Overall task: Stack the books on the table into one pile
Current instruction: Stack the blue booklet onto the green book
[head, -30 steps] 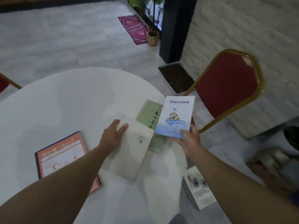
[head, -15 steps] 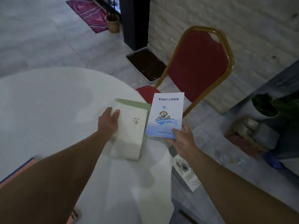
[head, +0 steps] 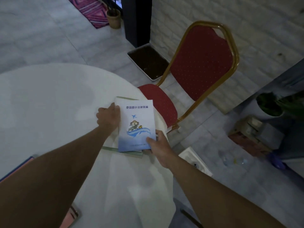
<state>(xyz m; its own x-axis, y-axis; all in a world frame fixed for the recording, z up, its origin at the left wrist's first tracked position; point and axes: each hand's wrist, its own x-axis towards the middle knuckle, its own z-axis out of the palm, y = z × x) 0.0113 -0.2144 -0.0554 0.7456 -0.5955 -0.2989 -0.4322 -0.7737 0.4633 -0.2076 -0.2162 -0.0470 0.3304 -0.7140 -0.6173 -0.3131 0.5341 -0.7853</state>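
Now the blue book [head: 137, 125], held up over the table's edge a moment ago, is being laid on the pile [head: 125, 153] by the right hand [head: 158, 145], pinching its corner; the left hand [head: 109, 118] is pressed flat beside it. An orange book [head: 18, 167] is being left unstacked.

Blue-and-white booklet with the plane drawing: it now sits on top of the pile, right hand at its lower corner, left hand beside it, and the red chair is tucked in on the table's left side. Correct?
Not quite. The red chair stands on the table's right side, as the head view shows. The rest holds: the blue-and-white booklet tops the pile, right hand at its lower corner, left hand beside it.
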